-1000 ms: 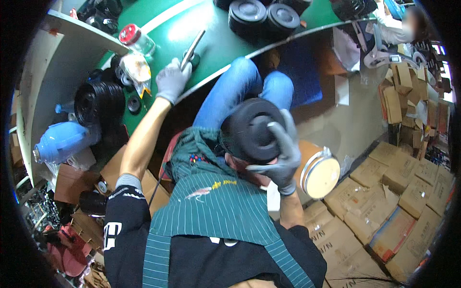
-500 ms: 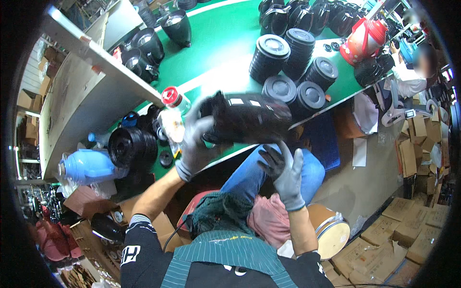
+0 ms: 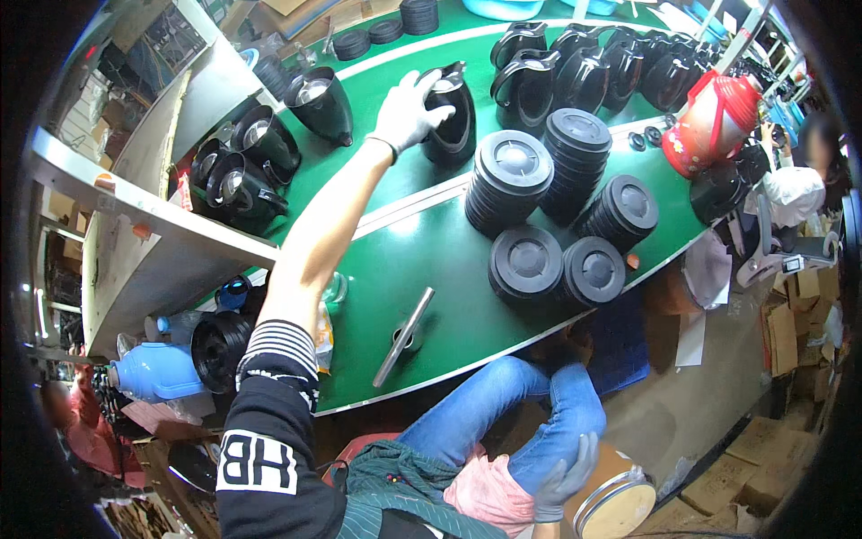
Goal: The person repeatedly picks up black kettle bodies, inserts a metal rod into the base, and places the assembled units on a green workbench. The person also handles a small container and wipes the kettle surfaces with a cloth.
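Note:
My left hand (image 3: 409,115), in a pale grey glove, reaches far across the green table with its fingers round the handle side of a black jug (image 3: 451,126). The jug stands upright on the table, its top part-hidden by my fingers. My right hand (image 3: 567,474), also gloved, is low beside my knee with fingers stretched out and nothing in it. On the near part of the table a shiny metal tube (image 3: 404,337) lies aslant over a small dark ring (image 3: 406,340).
Stacks of black round lids (image 3: 514,166) stand right of centre. Several black jugs (image 3: 579,81) line the back, and more (image 3: 312,97) stand at left. A red flask (image 3: 709,121) is at right, a blue flask (image 3: 157,372) at left. A slanted beam (image 3: 180,216) edges the left side.
The black jug moved from between my hands in front of me to the far table, with my left hand. My right hand dropped to beside my knee. The metal tube is now in view.

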The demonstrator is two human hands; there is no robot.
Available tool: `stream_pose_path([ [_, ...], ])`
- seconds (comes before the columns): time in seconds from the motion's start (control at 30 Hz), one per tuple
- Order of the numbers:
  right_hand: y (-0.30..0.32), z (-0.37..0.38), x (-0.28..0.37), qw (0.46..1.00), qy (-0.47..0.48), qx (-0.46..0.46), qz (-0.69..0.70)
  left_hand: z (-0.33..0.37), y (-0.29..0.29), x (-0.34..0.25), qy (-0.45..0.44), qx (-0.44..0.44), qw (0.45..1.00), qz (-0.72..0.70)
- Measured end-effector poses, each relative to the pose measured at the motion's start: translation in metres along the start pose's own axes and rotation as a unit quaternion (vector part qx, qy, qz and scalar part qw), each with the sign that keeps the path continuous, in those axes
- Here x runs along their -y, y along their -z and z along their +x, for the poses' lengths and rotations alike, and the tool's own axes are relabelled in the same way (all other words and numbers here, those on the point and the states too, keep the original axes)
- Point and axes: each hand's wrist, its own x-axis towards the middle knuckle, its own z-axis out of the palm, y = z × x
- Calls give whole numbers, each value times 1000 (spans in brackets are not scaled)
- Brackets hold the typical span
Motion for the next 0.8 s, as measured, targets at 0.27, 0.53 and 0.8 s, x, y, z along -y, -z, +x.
stream_pose_path([
  [0.27,-9,-1,-15,997,54,31,-43,-17,33,97,43,-76,996,20],
  [0.53,-11,7,-9,995,72,31,-67,-10,61,67,73,179,981,13],
  [0.8,-12,7,-9,995,69,29,-58,-11,9,24,90,118,989,24],
])
